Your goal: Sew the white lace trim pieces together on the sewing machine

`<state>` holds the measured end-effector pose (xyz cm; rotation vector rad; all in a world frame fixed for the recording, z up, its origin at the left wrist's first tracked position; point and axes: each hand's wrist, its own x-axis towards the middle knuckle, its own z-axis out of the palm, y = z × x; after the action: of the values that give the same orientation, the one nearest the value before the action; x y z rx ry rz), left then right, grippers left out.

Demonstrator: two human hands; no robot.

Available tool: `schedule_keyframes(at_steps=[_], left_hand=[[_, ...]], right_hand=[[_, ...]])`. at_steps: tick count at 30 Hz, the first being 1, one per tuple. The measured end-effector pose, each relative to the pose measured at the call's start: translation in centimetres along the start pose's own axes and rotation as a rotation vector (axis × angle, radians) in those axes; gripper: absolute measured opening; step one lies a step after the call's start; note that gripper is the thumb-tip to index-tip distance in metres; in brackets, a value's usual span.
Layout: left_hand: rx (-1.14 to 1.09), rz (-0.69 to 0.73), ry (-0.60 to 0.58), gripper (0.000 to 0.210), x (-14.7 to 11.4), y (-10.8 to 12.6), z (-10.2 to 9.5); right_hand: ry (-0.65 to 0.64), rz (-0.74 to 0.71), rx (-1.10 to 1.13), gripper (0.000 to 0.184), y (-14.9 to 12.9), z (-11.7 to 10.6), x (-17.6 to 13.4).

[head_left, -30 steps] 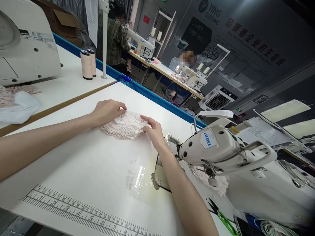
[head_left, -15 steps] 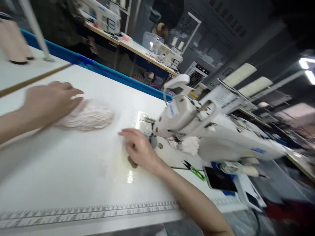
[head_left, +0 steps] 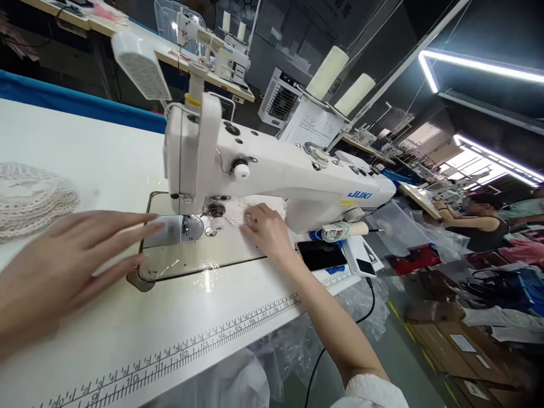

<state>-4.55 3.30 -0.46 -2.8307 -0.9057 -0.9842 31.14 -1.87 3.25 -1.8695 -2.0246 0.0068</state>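
My left hand [head_left: 80, 258] hovers over the white table just left of the sewing machine's needle plate [head_left: 192, 229]. Its fingers are stretched out, slightly spread and a little blurred, with nothing in them. Under the arm of the white sewing machine [head_left: 272, 164], my right hand [head_left: 268, 231] has curled fingers on a white lace piece [head_left: 238, 211]. The fingertips are partly hidden, but they look closed on the lace. A stack of off-white lace pieces [head_left: 36, 195] lies at the left, beyond my left hand.
A black phone [head_left: 321, 255], a white device [head_left: 361, 258] and a coil of cord [head_left: 335, 231] lie right of my right forearm. A printed ruler [head_left: 187, 351] runs along the front edge. Thread cones [head_left: 327, 73] stand behind. A person [head_left: 480, 218] sits far right.
The view has swung right. My right hand has moved from beside the needle area to the lace under the machine arm. My left hand has left the lace stack. The green snips no longer show.
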Motion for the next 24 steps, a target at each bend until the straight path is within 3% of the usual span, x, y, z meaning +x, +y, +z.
schedule_keyframes(at_steps=[3, 6, 10, 14, 17, 19, 21, 24], left_hand=[[0.018, 0.166, -0.037, 0.046, 1.3, 2.0, 1.0], [0.035, 0.215, -0.066, 0.045, 1.3, 2.2, 1.3], [0.027, 0.159, -0.057, 0.042, 0.3, 2.2, 1.2], [0.012, 0.099, -0.019, 0.041, -0.2, 2.5, 0.7], [0.004, 0.096, -0.058, 0.043, -0.2, 2.3, 0.5], [-0.019, 0.039, -0.093, 0.037, -0.2, 2.3, 0.6], [-0.044, -0.071, -0.12, 0.028, -0.1, 2.6, 0.8], [-0.081, -0.23, -0.12, 0.039, 0.1, 3.4, 1.3]], right_hand=[[-0.001, -0.009, -0.019, 0.012, -0.4, 0.4, -0.1], [0.018, -0.023, -0.061, 0.009, -1.2, 0.7, -0.1], [0.012, -0.05, -0.169, 0.018, -2.5, 1.6, 1.1], [-0.007, 0.009, -0.183, 0.016, -3.0, 2.0, 2.1], [-0.03, 0.002, -0.171, 0.014, -3.7, 1.4, 1.6], [-0.088, -0.034, -0.138, 0.013, -4.9, 0.9, 0.4], [-0.254, -0.075, -0.003, 0.017, -7.1, 0.5, -1.2], [-0.477, -0.169, 0.253, 0.016, -11.0, 0.2, -3.9]])
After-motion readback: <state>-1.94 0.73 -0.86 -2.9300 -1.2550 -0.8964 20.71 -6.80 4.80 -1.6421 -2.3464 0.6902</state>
